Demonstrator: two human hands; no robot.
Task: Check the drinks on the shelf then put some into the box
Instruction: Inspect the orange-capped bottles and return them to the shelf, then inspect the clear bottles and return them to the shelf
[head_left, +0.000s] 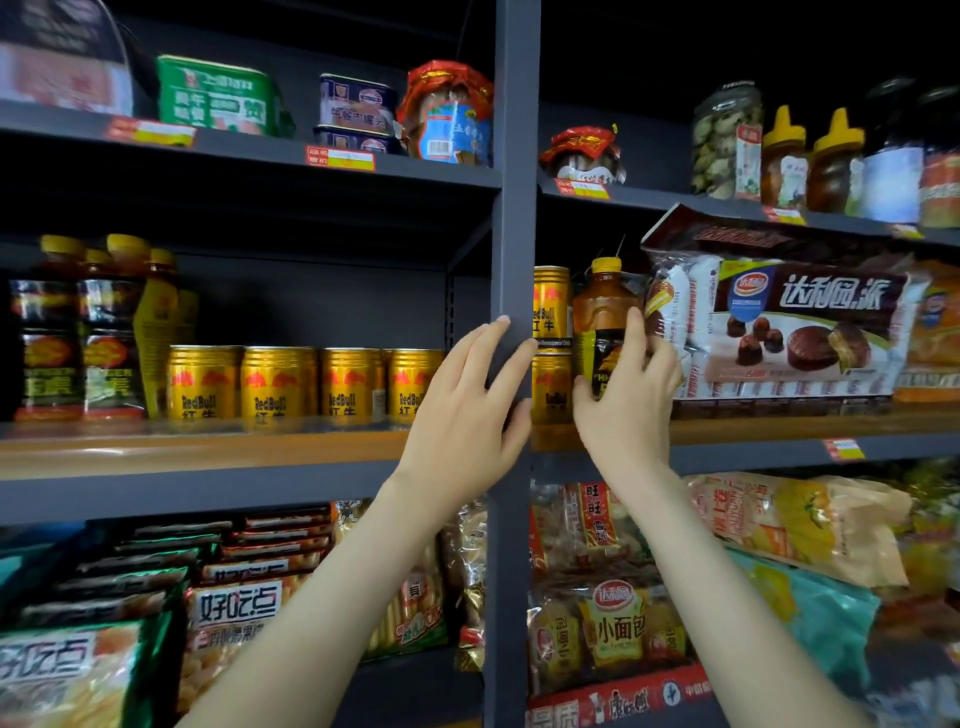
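On the middle shelf (208, 447), right of the grey upright post (514, 208), my right hand (628, 395) grips a brown energy-drink bottle (605, 312) with a yellow cap. Two stacked gold Red Bull cans (550, 306) stand just left of that bottle. My left hand (462, 415) rests with straight fingers against the post and holds nothing. Left of the post a row of gold Red Bull cans (280, 382) lines the shelf, with several dark bottles (83, 332) at the far left. No box is in view.
A large chocolate-pie snack pack (800, 322) presses close to the right of the held bottle. Tins and jars (358, 111) fill the top shelf. Snack bags (234, 613) crowd the bottom shelf. Price tags (340, 158) hang on the shelf edges.
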